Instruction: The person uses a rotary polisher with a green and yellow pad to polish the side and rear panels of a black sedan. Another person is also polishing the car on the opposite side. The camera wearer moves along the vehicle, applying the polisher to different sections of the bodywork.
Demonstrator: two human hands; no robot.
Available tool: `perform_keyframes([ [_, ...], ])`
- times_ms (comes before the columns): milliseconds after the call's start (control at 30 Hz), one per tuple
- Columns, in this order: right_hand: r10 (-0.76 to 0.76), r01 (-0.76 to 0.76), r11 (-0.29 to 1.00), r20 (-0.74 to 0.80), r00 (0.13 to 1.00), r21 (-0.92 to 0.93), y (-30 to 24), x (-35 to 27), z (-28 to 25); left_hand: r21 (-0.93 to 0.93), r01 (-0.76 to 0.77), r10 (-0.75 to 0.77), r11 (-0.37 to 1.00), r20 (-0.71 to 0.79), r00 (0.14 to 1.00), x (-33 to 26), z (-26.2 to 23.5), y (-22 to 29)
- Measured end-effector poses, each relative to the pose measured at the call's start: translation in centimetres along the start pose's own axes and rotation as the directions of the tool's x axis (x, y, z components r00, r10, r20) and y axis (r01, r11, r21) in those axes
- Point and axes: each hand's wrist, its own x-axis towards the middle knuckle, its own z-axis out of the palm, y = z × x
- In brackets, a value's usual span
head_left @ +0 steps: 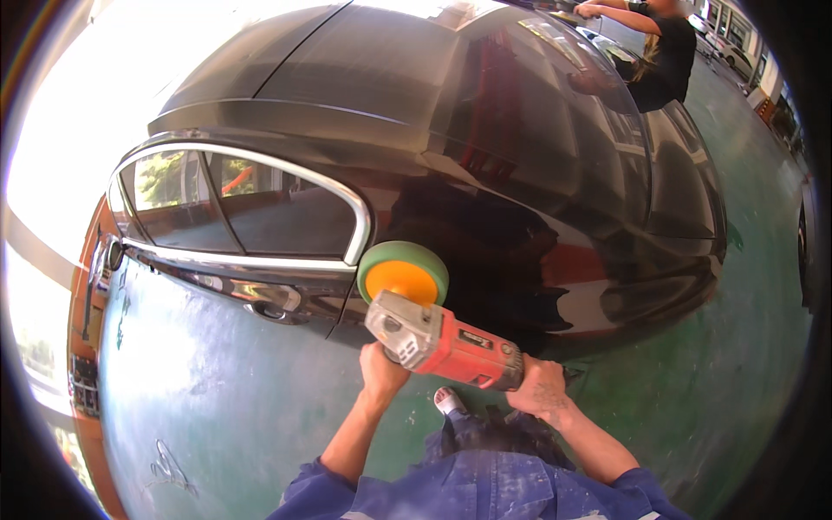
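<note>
While I watch through the head camera, blue work clothes [485, 490] fill the bottom of my view, pale smudges on the cloth, with a light shoe [448, 400] showing just beyond them on the green floor [234, 381]. Both bare forearms reach forward to a red power polisher [472, 351], which I see held between me and the side of a dark car [511, 260].

My right hand [539, 388] is wrapped around the rear end of the red body. My left hand [381, 373] is clenched beneath the scuffed grey head; its fingers are mostly hidden from me, so it probably grips a side handle there, but I can't be certain.

Past the hands, the round pad [403, 273], green around an orange-yellow centre, stands at the car's side panel, just right of the rear corner of the bright window trim [357, 217]. From this angle I cannot tell whether its face presses on the paint. A door handle [276, 314] sits to the left, below the side windows.

Across the glossy bodywork, at the upper right, I see a co-worker [667, 61] in dark clothing, arms held out over the car. Farther off, pale parked cars [735, 59] line the edge.
</note>
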Motion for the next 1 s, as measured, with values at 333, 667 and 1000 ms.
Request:
perform_keyframes([
  [333, 0.114, -0.094, 0.983, -0.123, 0.986, 0.161, 9.8, -5.6, -4.5, 0.155, -0.012, -0.034, 0.988, 0.288, 0.957, -1.6, 7.7, 10.7],
  [667, 0.164, -0.168, 0.977, 0.043, 0.986, 0.129, 8.8, -3.6, -2.6, 0.166, 0.005, -0.036, 0.986, 0.180, 0.983, -2.2, 5.9, 7.0],
  [1000, 0.044, -0.076, 0.995, 0.394, 0.918, 0.066, -0.1, -0.8, 1.2, 0.016, 0.171, -0.172, 0.985, 0.035, 0.984, -3.3, -2.3, 0.8],
])
